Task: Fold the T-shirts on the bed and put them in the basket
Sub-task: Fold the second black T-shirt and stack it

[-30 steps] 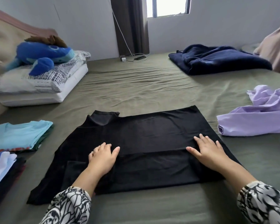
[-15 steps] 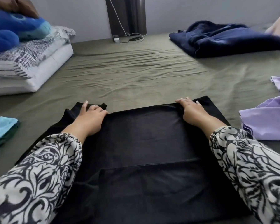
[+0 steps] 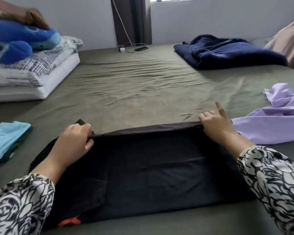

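Both arms reached forward in patterned sleeves. The left hand (image 3: 75, 139) curled into a pinch; the right hand (image 3: 215, 124) pinched too, one finger raised.

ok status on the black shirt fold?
Left hand, right hand pinching far edge of black T-shirt, lifted off bed. Lilac garment close right, not blocking.

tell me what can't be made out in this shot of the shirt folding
Head view only:
- Basket: not in frame.
- Left hand fingertips: curled under the black T-shirt edge.
- Folded stack: cut by left edge, count unclear.
- Lilac garment: cut by right edge.
- Red patch: mostly under the shirt, unidentifiable.
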